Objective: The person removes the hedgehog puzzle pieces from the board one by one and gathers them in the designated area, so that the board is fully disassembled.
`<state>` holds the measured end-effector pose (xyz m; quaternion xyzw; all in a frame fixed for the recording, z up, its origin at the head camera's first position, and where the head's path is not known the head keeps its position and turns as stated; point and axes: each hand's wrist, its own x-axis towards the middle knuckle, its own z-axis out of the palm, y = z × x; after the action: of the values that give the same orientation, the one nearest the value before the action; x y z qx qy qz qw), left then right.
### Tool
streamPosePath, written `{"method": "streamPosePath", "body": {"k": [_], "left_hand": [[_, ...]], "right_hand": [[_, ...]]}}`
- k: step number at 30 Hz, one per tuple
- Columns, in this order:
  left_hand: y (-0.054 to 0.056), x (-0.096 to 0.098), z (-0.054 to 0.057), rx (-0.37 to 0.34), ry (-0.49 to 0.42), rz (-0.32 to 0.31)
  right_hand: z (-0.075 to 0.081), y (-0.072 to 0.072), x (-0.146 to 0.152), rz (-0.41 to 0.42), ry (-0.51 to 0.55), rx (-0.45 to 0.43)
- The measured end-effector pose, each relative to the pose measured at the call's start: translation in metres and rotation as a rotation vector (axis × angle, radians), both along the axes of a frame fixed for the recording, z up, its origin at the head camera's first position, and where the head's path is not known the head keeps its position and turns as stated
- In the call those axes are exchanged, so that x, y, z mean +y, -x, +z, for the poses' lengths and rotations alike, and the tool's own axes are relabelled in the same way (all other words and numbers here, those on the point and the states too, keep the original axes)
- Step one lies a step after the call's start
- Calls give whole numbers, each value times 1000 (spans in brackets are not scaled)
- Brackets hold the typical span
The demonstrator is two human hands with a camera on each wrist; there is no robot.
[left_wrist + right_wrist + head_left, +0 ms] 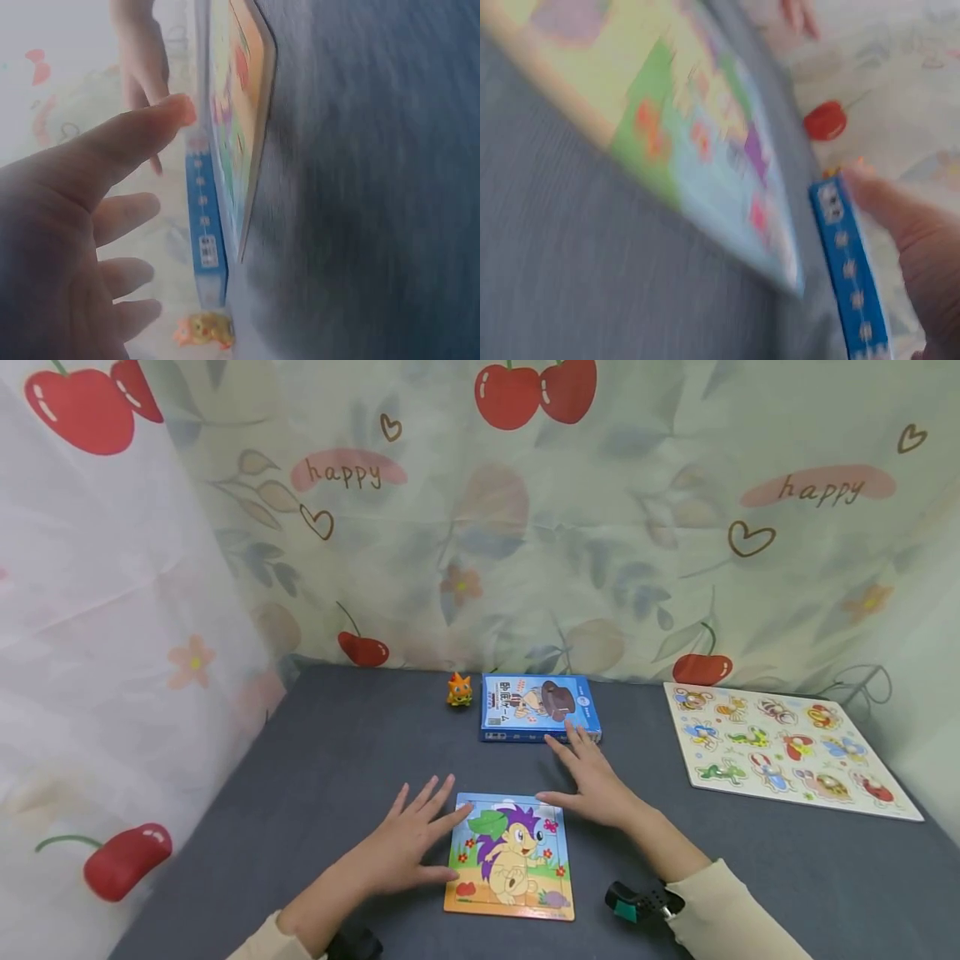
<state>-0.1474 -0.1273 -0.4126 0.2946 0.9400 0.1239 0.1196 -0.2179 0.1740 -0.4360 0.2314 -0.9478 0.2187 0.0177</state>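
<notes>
One square jigsaw board with a purple-spined hedgehog picture (513,858): lying flat, picture up, on the dark grey worktop (337,739), between left grip (408,846) and right grip (596,787); fine seams showing, orange rim on the near side.
Flat blue cardboard box with a brown-hatted cartoon figure (528,703): beyond the jigsaw board, printed face up.
Left grip: spread wide, nothing held; thumb and forefinger tips at the left edge of the jigsaw board, touching or just above, cannot tell.
Right grip: likewise spread wide, nothing held; thumb beside the far right corner of the jigsaw board, longer fingers reaching to the near side of the box, contact cannot tell.
Orange spiky-headed toy figure with green lower part (459,691): upright, just left of the box.
White rectangular board with coloured insects (787,750): flat at the right, well apart.
Hedgehog edges, as judged: best held by opposite sides, with right grip drawn nearer and lower along the right edge to match the left.
Thin rim, as judged: hard to get under; best taken low, without a press on the picture.
Seams, as judged: likely to open under a tilt or one-corner squeeze; best kept level, with light, equal pressure.
Box clearance, as judged: near enough for a knock from long right fingers; best to curl these in first.
</notes>
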Motion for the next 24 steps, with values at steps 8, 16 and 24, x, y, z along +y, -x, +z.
{"method": "streamPosePath", "body": {"k": [8, 16, 24], "left_hand": [[-8, 11, -7, -113, 5, 2], [-16, 13, -9, -172, -19, 16], [-22, 12, -14, -174, -39, -4]], "right_hand": [[12, -3, -38, 100, 115, -220], [10, -4, -64, 199, 128, -242], [4, -4, -77, 242, 206, -306]]}}
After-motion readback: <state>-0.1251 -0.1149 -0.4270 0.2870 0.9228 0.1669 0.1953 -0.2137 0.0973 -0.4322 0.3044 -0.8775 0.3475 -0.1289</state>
